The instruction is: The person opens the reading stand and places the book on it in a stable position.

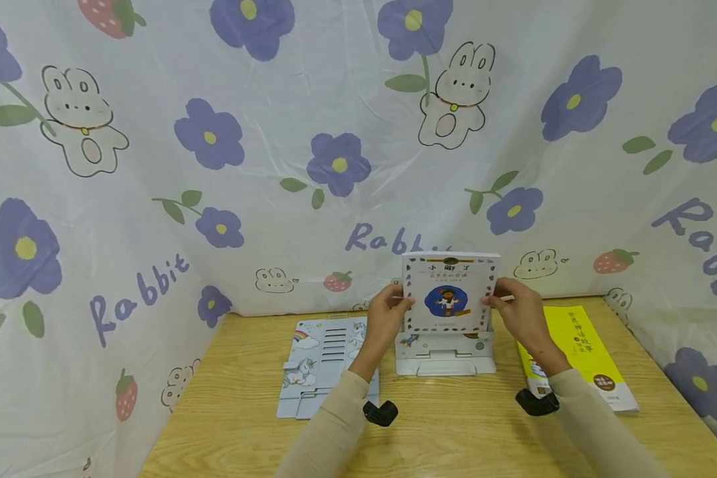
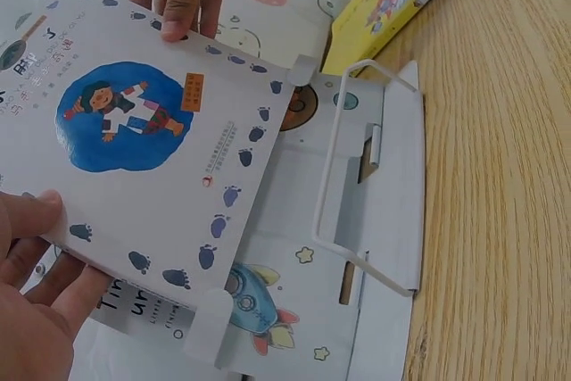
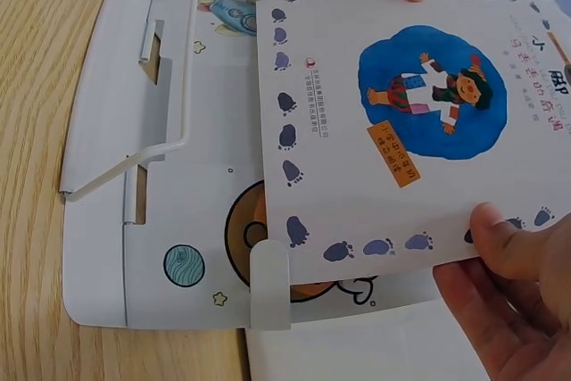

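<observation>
A white picture book (image 1: 445, 292) with a blue patch and a small figure on its cover stands nearly upright before me. My left hand (image 1: 385, 315) pinches its left edge between thumb and fingers. On the opposite edge my right hand (image 1: 520, 312) grips it the same way, thumb on the front cover. Behind and below the book is a white book stand (image 1: 445, 352) printed with a rocket and planets. The book's bottom corners are right at the stand's white clips (image 2: 211, 327), as the right wrist view also shows at the other clip (image 3: 270, 283).
A light blue stand (image 1: 313, 345) with unicorns lies on the wooden table (image 1: 442, 431), left of the book. To the right lies a thick yellow book (image 1: 591, 352), partly behind my right wrist. A patterned curtain (image 1: 275, 199) hangs along the table's back edge.
</observation>
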Demonstrator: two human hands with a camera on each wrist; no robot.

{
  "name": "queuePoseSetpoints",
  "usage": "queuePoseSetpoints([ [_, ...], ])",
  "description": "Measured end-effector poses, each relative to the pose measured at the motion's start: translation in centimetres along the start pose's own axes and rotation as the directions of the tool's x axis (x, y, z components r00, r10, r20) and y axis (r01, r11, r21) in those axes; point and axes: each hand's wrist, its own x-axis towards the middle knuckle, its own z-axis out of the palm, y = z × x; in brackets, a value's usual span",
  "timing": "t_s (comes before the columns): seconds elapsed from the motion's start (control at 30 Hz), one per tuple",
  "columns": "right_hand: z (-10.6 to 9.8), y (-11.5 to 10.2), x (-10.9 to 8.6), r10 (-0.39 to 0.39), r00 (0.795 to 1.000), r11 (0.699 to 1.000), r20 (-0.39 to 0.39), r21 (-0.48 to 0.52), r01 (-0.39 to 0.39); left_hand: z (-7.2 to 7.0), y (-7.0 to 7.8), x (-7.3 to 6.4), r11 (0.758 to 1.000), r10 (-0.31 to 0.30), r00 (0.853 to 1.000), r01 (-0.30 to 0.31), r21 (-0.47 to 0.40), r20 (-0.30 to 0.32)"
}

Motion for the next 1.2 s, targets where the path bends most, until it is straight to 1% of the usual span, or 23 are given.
queuePoseSetpoints([
  [0.1, 0.2, 0.2, 0.0, 0.003, 1.000, 1.000, -0.003, -0.002, -0.003, -0.1, -0.3, 0.0, 1.000, -0.007, 1.000, 0.007, 0.001, 0.000],
  [0.3, 0.6, 0.5, -0.1, 0.012, 1.000, 1.000, -0.005, -0.009, -0.012, -0.1, -0.6, 0.1, 1.000, 0.003, 1.000, -0.003, 0.012, -0.004],
  [0.47, 0.9, 0.7, -0.3, 0.029, 0.999, 1.000, 0.016, -0.004, -0.029, -0.2, -0.9, 0.0, 0.998, 0.013, 1.000, -0.012, 0.067, -0.016],
  [0.63, 1.1, 1.0, -0.5, 0.033, 0.999, 0.999, 0.011, -0.013, -0.033, -0.3, -1.0, 0.0, 0.992, 0.024, 1.000, -0.022, 0.128, -0.017],
  [0.77, 1.4, 1.1, -0.6, 0.036, 0.999, 0.999, 0.000, -0.025, -0.036, -0.4, -1.0, -0.1, 0.984, 0.031, 0.999, -0.029, 0.175, -0.009],
  [0.97, 2.0, 1.5, -1.0, 0.062, 0.998, 0.997, 0.013, -0.050, -0.061, -0.6, -1.2, -0.4, 0.962, 0.065, 0.998, -0.063, 0.265, -0.001],
  [1.1, 2.3, 1.9, -1.3, 0.091, 0.995, 0.995, 0.032, -0.047, -0.089, -0.5, -1.4, -0.6, 0.952, 0.080, 0.997, -0.073, 0.296, -0.011],
  [1.2, 2.5, 2.0, -1.5, 0.098, 0.995, 0.994, 0.038, -0.044, -0.096, -0.4, -1.6, -0.7, 0.948, 0.084, 0.996, -0.073, 0.309, -0.023],
])
